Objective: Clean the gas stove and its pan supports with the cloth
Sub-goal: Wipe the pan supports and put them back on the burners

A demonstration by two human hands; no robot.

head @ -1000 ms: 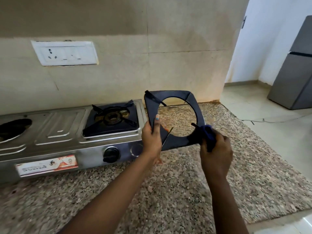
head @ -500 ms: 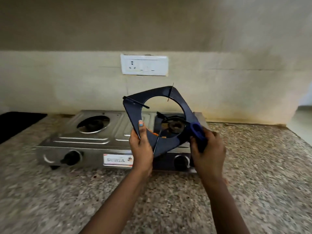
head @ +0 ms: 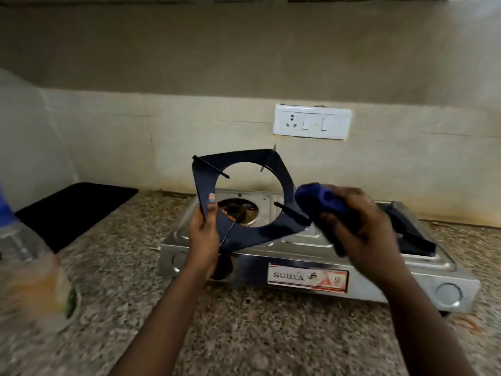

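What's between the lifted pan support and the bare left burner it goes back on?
Nothing visible. The left hand holds the pan support tilted right above the open burner; the right hand with the cloth is off to the side.

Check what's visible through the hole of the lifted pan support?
Through the pan support held by the left hand: the wall and the stove's bare left burner. The frame hides the burner's near edge.

Two bare forearms, no sleeves or jewellery visible; the left hand shows a thumbnail painted in pale blue and orange; the right hand is blurred.
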